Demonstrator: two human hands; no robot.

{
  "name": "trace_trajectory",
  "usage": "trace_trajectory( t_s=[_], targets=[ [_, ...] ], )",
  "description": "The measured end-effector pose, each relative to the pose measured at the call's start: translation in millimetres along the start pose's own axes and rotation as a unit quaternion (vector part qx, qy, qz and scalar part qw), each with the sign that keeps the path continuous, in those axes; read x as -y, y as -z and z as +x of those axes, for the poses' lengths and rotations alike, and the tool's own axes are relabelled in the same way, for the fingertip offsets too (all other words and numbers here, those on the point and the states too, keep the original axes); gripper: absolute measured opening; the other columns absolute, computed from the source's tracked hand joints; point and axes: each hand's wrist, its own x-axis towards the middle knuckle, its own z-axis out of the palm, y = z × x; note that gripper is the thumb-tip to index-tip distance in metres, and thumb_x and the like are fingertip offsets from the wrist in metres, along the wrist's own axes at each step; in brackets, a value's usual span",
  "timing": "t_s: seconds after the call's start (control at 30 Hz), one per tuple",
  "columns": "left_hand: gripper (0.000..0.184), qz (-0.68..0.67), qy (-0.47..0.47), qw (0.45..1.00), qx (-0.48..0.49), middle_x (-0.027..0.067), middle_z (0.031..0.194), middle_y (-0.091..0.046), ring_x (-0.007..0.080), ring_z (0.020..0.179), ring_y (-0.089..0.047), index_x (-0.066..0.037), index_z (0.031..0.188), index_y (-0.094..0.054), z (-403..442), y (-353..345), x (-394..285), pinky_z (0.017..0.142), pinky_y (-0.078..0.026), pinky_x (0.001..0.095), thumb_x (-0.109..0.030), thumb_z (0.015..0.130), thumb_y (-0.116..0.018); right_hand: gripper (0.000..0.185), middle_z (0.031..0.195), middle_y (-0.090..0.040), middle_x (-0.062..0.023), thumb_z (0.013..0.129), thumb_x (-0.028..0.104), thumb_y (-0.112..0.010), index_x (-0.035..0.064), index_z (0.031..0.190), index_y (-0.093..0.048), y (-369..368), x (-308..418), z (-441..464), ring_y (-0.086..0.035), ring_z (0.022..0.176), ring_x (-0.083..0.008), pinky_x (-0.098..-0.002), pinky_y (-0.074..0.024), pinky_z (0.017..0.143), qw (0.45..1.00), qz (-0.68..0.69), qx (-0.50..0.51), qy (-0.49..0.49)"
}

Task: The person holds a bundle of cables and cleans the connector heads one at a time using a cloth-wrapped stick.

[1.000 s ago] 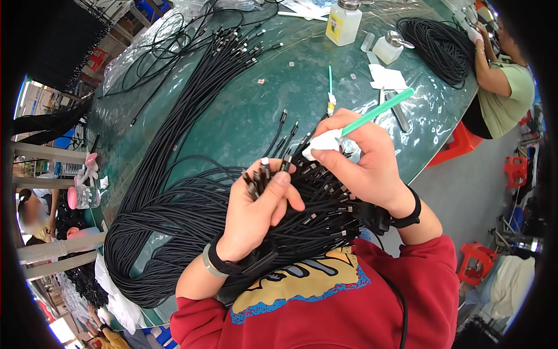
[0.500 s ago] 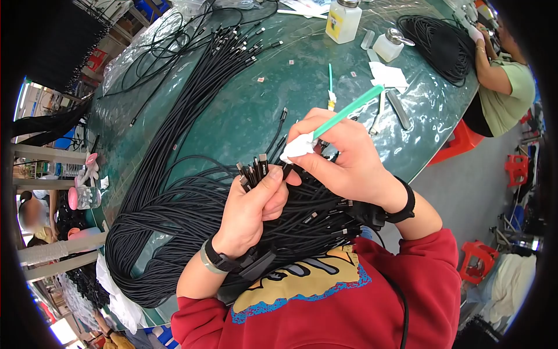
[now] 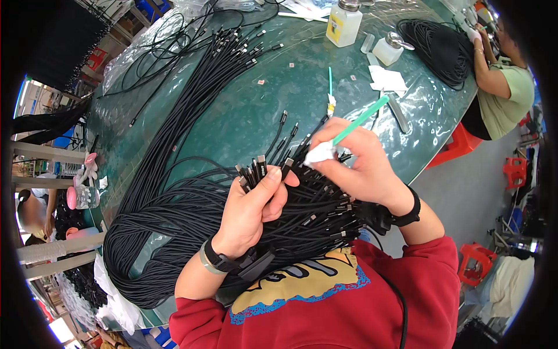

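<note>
From my end I see the left hand (image 3: pixel 247 212) with its grip pinching several black cable connectors (image 3: pixel 260 166) above the piled cables (image 3: pixel 174 215) on the green worktop (image 3: pixel 250 110). The right hand (image 3: pixel 372 166) pinches a white cloth (image 3: pixel 321 153) and green stick (image 3: pixel 363 119), near those connectors but apart.

Red sweatshirt (image 3: pixel 421 285) w/ yel./blue print (image 3: pixel 308 282), blk wrist straps (image 3: pixel 413 210)

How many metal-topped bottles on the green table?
2. The taller, yellow-labelled bottle stands near the top of the view; the shorter bottle stands to its lower right in the picture. Others may be out of frame.
</note>
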Motion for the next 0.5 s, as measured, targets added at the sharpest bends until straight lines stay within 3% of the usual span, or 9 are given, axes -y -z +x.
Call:
trace_trajectory(
  t_s=[0.07,0.17,0.27,0.4,0.5],
  targets=[
    [0.024,0.006,-0.012,1.0,0.002,-0.0023,0.051,-0.041,0.0036,0.042,-0.03,0.001,0.083,-0.054,-0.1,0.7,-1.3,0.038,-0.022,0.018,-0.02,0.088,-0.045,0.013,0.072,-0.054,-0.0038,0.071,0.0,-0.06,0.0011,0.082,-0.055,10.7,-8.0,-7.1,-0.051,0.064,-0.014,-0.0253,-0.0388,0.058,1.0,-0.01,-0.009,-0.008],
    [0.023,0.009,-0.041,0.995,-0.086,0.0005,0.053,-0.045,0.0052,0.043,-0.036,0.002,0.083,-0.054,3.2,-12.3,7.1,0.038,-0.027,0.0177,-0.018,0.088,-0.044,0.009,0.073,-0.054,-0.0033,0.074,0.002,-0.057,0.0007,0.082,-0.054,43.1,-17.0,-19.3,-0.05,0.064,-0.0122,-0.0248,-0.0388,0.059,0.996,-0.078,-0.033,-0.03],
    [0.023,0.007,-0.067,0.998,-0.021,0.0014,0.052,-0.044,0.0061,0.043,-0.036,0.004,0.087,-0.053,4.2,-7.1,6.7,0.038,-0.031,0.0187,-0.018,0.086,-0.049,0.011,0.072,-0.054,-0.0031,0.076,0.003,-0.052,-0.0005,0.086,-0.055,79.4,-26.3,-33.4,-0.049,0.065,-0.0104,-0.0245,-0.0388,0.06,0.983,-0.093,-0.103,-0.119],
    [0.023,0.04,-0.029,0.998,-0.03,0.0032,0.053,-0.047,0.0061,0.044,-0.038,0.005,0.089,-0.053,0.5,-10.2,1.3,0.037,-0.029,0.0189,-0.018,0.087,-0.048,0.014,0.07,-0.055,-0.0061,0.075,0.005,-0.051,-0.0004,0.086,-0.057,114.8,-49.4,-43.8,-0.049,0.064,-0.0119,-0.0243,-0.0398,0.06,0.942,-0.153,-0.224,-0.197],
    [0.023,0.06,-0.021,0.997,-0.038,0.0033,0.053,-0.046,0.0061,0.044,-0.038,0.005,0.09,-0.053,-0.9,-12.0,0.5,0.037,-0.028,0.0186,-0.018,0.087,-0.047,0.015,0.071,-0.056,-0.0092,0.073,0.007,-0.052,0.0,0.086,-0.059,120.2,-58.3,-43.0,-0.052,0.064,-0.0163,-0.0261,-0.0417,0.06,0.925,-0.233,-0.212,-0.213]
  ],
)
